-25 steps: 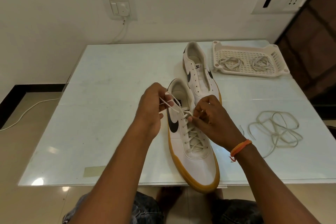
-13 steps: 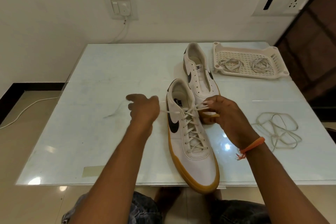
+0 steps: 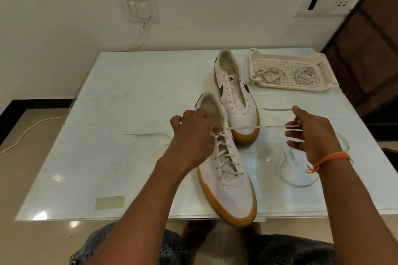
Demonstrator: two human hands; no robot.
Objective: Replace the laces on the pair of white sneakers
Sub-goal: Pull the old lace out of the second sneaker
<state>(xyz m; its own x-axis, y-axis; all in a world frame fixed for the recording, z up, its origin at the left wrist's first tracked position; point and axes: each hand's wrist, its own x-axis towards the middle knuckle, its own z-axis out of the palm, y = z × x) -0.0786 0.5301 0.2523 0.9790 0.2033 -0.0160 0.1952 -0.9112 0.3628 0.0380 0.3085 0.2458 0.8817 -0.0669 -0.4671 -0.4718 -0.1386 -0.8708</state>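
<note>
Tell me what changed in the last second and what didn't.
The right hand swung out to the right, drawing the lace end taut across the table. The left hand stayed at the near sneaker collar. The far sneaker, the tray and the loose lace kept their places.

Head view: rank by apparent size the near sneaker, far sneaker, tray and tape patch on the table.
1. Near sneaker, though nearness to the camera enlarges it.
2-3. Tray and far sneaker look alike; I won't rank them.
4. Tape patch, clearly smallest.
</note>
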